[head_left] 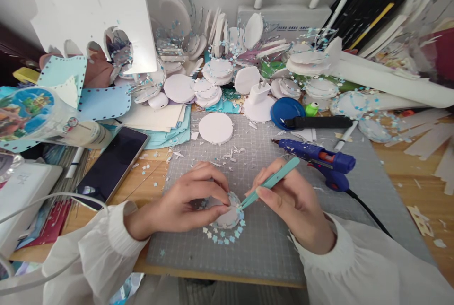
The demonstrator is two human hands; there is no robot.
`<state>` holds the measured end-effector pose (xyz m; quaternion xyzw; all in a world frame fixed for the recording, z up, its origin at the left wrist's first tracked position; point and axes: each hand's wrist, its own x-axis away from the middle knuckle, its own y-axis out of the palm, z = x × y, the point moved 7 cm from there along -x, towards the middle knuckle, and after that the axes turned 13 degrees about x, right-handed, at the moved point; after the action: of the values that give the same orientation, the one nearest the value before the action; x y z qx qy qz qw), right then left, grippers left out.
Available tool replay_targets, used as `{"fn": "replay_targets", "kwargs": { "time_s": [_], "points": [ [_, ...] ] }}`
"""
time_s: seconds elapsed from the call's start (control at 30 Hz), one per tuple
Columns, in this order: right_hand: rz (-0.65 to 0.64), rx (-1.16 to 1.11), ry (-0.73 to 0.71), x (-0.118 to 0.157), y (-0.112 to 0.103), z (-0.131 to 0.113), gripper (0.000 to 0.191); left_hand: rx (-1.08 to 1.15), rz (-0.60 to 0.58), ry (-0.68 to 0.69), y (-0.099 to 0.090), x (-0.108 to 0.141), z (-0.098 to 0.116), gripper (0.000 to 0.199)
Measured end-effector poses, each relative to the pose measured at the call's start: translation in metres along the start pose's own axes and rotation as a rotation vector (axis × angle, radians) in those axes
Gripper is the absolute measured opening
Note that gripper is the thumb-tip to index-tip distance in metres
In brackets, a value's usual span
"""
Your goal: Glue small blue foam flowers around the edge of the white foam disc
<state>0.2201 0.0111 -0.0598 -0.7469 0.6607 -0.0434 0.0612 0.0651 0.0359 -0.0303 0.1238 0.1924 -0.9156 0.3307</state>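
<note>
On the grey cutting mat (269, 253) lies a white round disc (227, 219), partly hidden by my left hand. A garland of small pale-blue and white stars (227, 238) curves around its near and right edges. My left hand (193, 196) is over the disc, thumb and forefinger closed in a pinch; what is between them is too small to make out. My right hand (287, 203) grips teal tweezers (271, 182), fingers closed around them. The tweezers' tips point down-left to the disc's right edge, close to my left fingertips.
A blue glue gun (315, 156) with a black cord lies right of my right hand. Beyond are a loose white disc (215, 128), a blue round lid (288, 113) and piled star-trimmed discs (218, 71). A phone (113, 165) and a cup (78, 125) stand left.
</note>
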Motion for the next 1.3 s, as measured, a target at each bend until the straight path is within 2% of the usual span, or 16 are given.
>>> {"fn": "replay_targets", "kwargs": {
  "time_s": [0.23, 0.47, 0.67, 0.8, 0.97, 1.13, 1.3],
  "points": [
    [-0.018, 0.028, 0.011, 0.001, 0.002, 0.0, 0.007, 0.047, 0.016, -0.02, -0.001, 0.0, -0.002, 0.007],
    [-0.029, -0.086, 0.082, 0.0, 0.004, 0.008, 0.008, 0.066, 0.017, -0.038, -0.001, 0.0, -0.003, 0.009],
    [0.008, -0.158, 0.088, -0.003, 0.001, 0.009, 0.012, 0.103, 0.023, -0.05, -0.002, 0.0, -0.004, 0.011],
    [0.095, -0.17, 0.065, -0.006, -0.007, 0.009, 0.013, 0.123, -0.004, -0.053, 0.001, 0.0, -0.004, 0.009],
    [0.263, -0.111, -0.016, -0.007, -0.017, 0.006, 0.007, 0.153, -0.036, -0.047, 0.004, -0.001, -0.004, 0.007],
    [0.407, 0.006, -0.136, -0.005, -0.025, -0.004, 0.01, 0.132, -0.068, -0.032, 0.008, -0.002, -0.002, 0.007],
    [0.445, 0.154, -0.299, -0.002, -0.026, -0.022, 0.018, 0.103, -0.113, -0.002, 0.012, -0.002, 0.001, 0.008]
  ]
}}
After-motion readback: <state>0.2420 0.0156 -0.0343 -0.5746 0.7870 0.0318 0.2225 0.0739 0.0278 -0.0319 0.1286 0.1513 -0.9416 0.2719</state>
